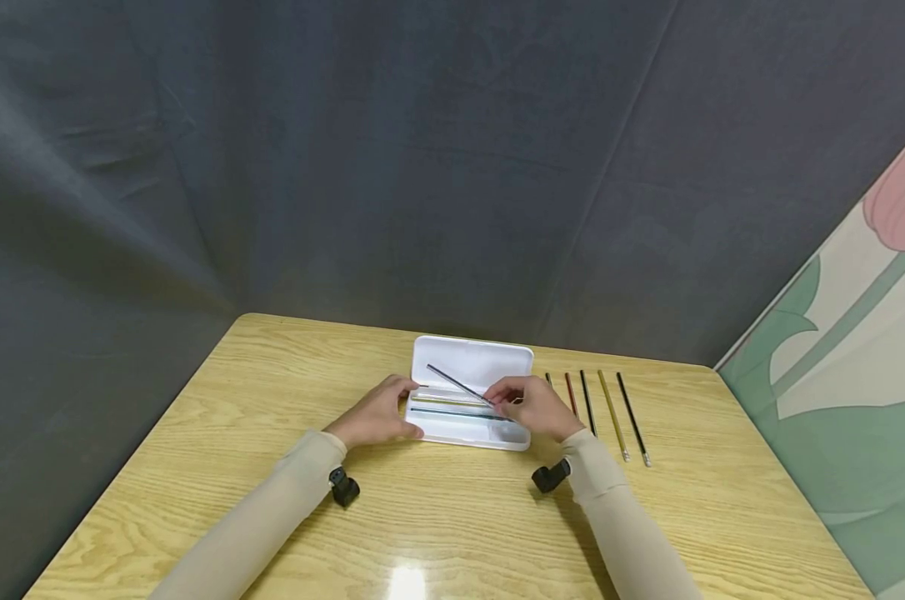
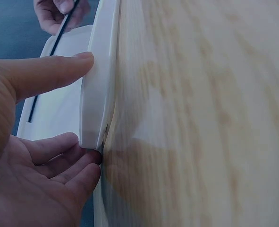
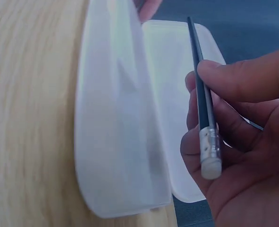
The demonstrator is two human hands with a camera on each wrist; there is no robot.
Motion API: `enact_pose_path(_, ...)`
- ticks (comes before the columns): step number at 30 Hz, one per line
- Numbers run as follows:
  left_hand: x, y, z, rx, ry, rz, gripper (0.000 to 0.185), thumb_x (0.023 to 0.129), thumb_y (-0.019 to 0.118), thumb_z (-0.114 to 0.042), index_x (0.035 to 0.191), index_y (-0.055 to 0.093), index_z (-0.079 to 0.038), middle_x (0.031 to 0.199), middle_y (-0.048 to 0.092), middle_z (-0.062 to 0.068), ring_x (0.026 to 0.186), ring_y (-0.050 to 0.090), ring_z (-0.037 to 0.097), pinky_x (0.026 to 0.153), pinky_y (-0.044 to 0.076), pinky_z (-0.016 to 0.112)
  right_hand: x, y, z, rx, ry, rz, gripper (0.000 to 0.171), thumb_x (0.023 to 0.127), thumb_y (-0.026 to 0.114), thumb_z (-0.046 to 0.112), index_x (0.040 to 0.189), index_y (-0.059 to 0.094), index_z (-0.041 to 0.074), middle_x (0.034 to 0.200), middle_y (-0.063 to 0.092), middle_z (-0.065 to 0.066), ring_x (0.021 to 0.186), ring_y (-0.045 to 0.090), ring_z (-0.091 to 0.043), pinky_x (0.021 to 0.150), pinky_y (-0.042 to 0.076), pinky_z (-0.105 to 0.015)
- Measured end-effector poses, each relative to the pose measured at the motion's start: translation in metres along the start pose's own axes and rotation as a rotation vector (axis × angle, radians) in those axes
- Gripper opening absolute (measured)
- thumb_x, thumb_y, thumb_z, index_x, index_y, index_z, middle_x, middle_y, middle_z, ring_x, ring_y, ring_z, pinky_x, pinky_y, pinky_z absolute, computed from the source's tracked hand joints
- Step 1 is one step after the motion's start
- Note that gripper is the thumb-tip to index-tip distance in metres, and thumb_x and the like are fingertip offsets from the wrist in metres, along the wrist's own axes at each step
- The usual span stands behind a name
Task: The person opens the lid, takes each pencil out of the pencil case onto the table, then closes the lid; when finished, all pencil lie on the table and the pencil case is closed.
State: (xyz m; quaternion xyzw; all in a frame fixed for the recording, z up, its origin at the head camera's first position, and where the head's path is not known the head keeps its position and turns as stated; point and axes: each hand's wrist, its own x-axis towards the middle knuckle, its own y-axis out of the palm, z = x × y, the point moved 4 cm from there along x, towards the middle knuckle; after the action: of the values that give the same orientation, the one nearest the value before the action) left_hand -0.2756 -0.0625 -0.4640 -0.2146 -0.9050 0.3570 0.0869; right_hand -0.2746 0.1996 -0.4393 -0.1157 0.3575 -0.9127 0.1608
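A white pencil case (image 1: 471,433) lies with its lid up on the table. My left hand (image 1: 380,414) grips its left end; in the left wrist view the thumb (image 2: 59,71) lies over the case's front wall and the fingers curl at its end. Between thumb and fingers, my right hand (image 1: 537,406) pinches a dark pencil (image 3: 203,94) near its white-eraser end. That pencil slants above the case, its far tip toward the lid. Inside lie a yellow pencil (image 1: 445,401) and a dark pencil (image 1: 452,412); a small reddish tip shows by the left fingers.
Right of the case several pencils stand in a row on the wooden table (image 1: 452,517): a red pencil (image 1: 570,392), a yellow pencil (image 1: 612,415), a black pencil (image 1: 632,417) and others partly behind the right hand. A dark curtain (image 1: 422,167) hangs behind the table.
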Motion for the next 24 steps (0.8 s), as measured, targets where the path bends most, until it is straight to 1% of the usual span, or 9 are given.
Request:
enact_pose_path(4,0.0,-0.001,-0.001,-0.002,-0.003,-0.002,0.078,0.07,0.081,-0.035,0.135,0.046,-0.011,0.132,0.046,0.003,0.123,0.046,0.022,0.104,0.039,0.041,-0.002,-0.007,0.004,0.082,0.015,-0.016,0.016,0.086,0.064,0.01,0.099,0.07,0.017,0.089,0.068,-0.003,0.081,0.062,-0.016,0.068,0.052,-0.026)
enact_pose_path(7,-0.001,-0.001,-0.002,-0.003,-0.006,0.002,0.078,0.07,0.081,-0.035,0.135,0.046,-0.012,0.132,0.046,0.003,0.123,0.046,0.022,0.104,0.039,0.042,-0.005,-0.017,0.007,0.137,0.012,-0.053,0.017,0.087,0.064,0.011,0.103,0.069,0.015,0.097,0.067,-0.008,0.086,0.062,-0.016,0.069,0.053,-0.026)
enact_pose_path(9,-0.001,-0.001,-0.002,-0.007,-0.007,0.009,0.078,0.07,0.081,-0.035,0.136,0.045,-0.012,0.133,0.045,0.003,0.124,0.046,0.023,0.104,0.039,0.042,-0.009,-0.027,0.008,0.169,0.01,-0.092,0.018,0.087,0.064,0.011,0.104,0.068,0.013,0.101,0.067,-0.011,0.087,0.062,-0.015,0.069,0.052,-0.025)
enact_pose_path(12,-0.002,-0.001,-0.002,-0.013,-0.003,0.018,0.078,0.071,0.08,-0.034,0.136,0.044,-0.012,0.134,0.045,0.003,0.125,0.045,0.023,0.105,0.039,0.043,-0.015,-0.045,0.008,0.222,0.013,-0.168,0.021,0.087,0.065,0.012,0.108,0.066,0.009,0.103,0.065,-0.013,0.087,0.062,-0.012,0.07,0.052,-0.022)
enact_pose_path(14,-0.002,-0.002,-0.001,-0.01,-0.005,0.02,0.078,0.071,0.08,-0.035,0.137,0.044,-0.013,0.134,0.045,0.002,0.124,0.045,0.023,0.104,0.039,0.042,-0.021,-0.059,0.007,0.26,0.022,-0.221,0.024,0.087,0.065,0.012,0.111,0.064,0.006,0.101,0.064,-0.011,0.085,0.062,-0.009,0.07,0.052,-0.021)
enact_pose_path(18,-0.002,-0.003,0.001,-0.003,-0.015,0.015,0.078,0.072,0.08,-0.036,0.137,0.044,-0.015,0.133,0.044,0.001,0.123,0.046,0.021,0.103,0.04,0.042,-0.032,-0.088,0.001,0.321,0.03,-0.316,0.031,0.088,0.064,0.013,0.117,0.06,0.001,0.095,0.061,0.0,0.082,0.061,-0.005,0.071,0.054,-0.02)
enact_pose_path(21,-0.001,-0.003,0.002,-0.007,-0.013,0.012,0.078,0.072,0.079,-0.036,0.137,0.044,-0.014,0.133,0.045,0.002,0.123,0.046,0.021,0.103,0.04,0.042,-0.043,-0.108,-0.007,0.344,0.028,-0.37,0.036,0.089,0.063,0.013,0.119,0.056,-0.005,0.093,0.061,0.001,0.081,0.061,-0.004,0.07,0.054,-0.02)
enact_pose_path(24,0.0,-0.003,0.002,-0.006,-0.003,0.011,0.078,0.071,0.08,-0.036,0.137,0.044,-0.013,0.132,0.045,0.002,0.123,0.046,0.022,0.103,0.04,0.042,-0.057,-0.125,-0.018,0.348,0.047,-0.414,0.038,0.09,0.062,0.012,0.121,0.053,-0.007,0.093,0.061,0.001,0.08,0.061,-0.002,0.068,0.054,-0.018)
